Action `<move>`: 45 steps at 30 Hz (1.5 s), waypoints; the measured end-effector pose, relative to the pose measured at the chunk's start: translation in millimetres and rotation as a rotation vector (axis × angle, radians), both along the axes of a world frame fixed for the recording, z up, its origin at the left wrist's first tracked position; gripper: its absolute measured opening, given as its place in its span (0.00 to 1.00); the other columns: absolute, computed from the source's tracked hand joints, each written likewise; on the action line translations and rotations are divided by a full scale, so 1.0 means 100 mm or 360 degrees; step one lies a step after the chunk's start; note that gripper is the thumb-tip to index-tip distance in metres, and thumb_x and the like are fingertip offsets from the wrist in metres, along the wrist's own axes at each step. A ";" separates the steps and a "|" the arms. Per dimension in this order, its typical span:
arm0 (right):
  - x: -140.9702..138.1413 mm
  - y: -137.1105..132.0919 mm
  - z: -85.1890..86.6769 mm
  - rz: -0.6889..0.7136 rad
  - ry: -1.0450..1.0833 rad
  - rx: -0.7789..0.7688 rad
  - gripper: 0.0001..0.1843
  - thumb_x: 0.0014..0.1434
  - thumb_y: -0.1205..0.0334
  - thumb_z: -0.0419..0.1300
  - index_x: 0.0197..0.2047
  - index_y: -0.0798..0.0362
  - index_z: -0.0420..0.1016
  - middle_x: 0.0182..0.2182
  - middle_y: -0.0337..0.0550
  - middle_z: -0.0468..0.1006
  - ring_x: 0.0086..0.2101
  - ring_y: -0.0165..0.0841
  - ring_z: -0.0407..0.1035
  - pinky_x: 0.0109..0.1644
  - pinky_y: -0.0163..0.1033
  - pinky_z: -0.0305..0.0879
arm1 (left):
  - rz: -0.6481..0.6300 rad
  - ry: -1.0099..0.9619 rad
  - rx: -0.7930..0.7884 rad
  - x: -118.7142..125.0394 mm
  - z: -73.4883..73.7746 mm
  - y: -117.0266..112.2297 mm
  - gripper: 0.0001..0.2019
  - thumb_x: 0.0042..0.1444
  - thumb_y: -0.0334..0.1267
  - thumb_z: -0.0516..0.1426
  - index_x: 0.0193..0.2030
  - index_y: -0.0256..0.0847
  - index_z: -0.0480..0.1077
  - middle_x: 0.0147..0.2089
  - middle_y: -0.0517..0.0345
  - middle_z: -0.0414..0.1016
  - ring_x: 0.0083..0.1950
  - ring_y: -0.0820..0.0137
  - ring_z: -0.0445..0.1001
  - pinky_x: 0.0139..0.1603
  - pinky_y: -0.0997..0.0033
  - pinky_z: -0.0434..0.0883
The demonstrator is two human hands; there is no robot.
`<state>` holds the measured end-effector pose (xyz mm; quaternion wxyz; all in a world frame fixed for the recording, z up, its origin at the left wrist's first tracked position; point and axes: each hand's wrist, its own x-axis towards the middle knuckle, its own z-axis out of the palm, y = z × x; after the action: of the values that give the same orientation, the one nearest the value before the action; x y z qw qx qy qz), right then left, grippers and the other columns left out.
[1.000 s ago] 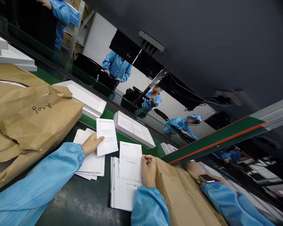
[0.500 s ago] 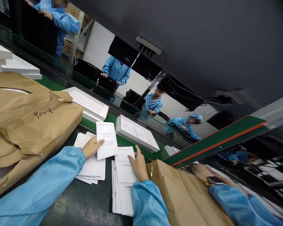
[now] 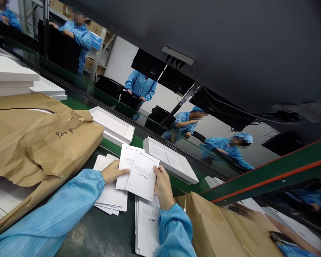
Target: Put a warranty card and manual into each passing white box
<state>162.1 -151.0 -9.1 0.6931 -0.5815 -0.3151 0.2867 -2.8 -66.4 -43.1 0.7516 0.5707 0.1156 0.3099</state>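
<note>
My left hand [image 3: 114,172] pinches a white warranty policy leaflet [image 3: 123,178] at its lower right part, thumb on top. In front of the leaflet, overlapping it, is a white manual [image 3: 142,175] whose right edge my right hand [image 3: 163,184] grips between thumb and fingers. Beneath my left hand lies a loose stack of white leaflets [image 3: 109,198]. A stack of manuals [image 3: 147,228] sits below my right hand, partly covered by my right sleeve.
Large brown paper packages stand at left [image 3: 77,142] and right [image 3: 214,228]. Beyond are an open white box [image 3: 113,125] and a white box with papers in it [image 3: 171,160]. A green beam [image 3: 270,171] slants across the right. A co-worker's blurred arm [image 3: 289,232] reaches in there.
My right hand has lifted a manual off its stack and brought it up over the warranty leaflet. The left hand still holds the leaflet. The camera view has shifted a little.
</note>
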 end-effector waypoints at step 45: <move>-0.15 -0.24 -0.21 0.0761 0.0164 -0.0423 0.17 0.45 0.59 0.58 0.41 0.52 0.65 0.31 0.45 0.73 0.28 0.31 0.68 0.24 0.30 0.63 | 0.0570 -0.0048 0.0201 0.00 0.02 0.04 0.19 0.43 0.37 0.56 0.44 0.35 0.61 0.46 0.52 0.67 0.46 0.64 0.65 0.45 0.66 0.63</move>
<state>147.2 -175.5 -30.0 0.5386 -0.5610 -0.3675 0.5101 -3.0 -62.0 -41.5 0.6487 0.5824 0.1844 0.4539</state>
